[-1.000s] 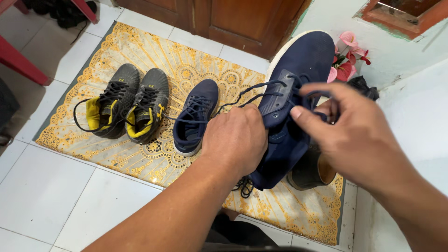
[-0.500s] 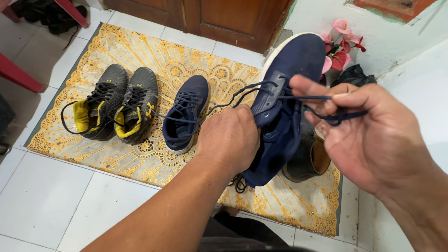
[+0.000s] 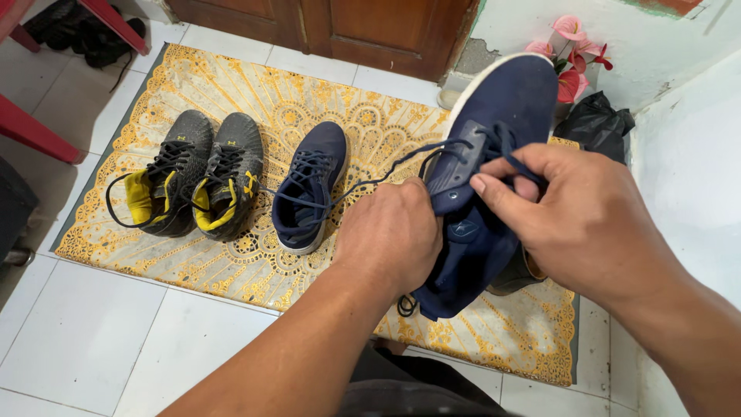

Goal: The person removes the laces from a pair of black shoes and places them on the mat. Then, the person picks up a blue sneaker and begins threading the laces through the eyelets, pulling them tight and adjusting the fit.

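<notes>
Above mat (image 3: 231, 93): hands gripping navy shoe (image 3: 494, 116), pinching lace (image 3: 386, 176).

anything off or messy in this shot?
Mostly tidy. The navy shoe gripped by the left hand has its lace loose and trailing, pinched by the right hand. Its mate lies alone on the mat.

The left hand (image 3: 390, 232) is clenching into a fist, forearm reaching forward, while the right hand (image 3: 575, 212) is pinching thumb against forefinger.
</notes>
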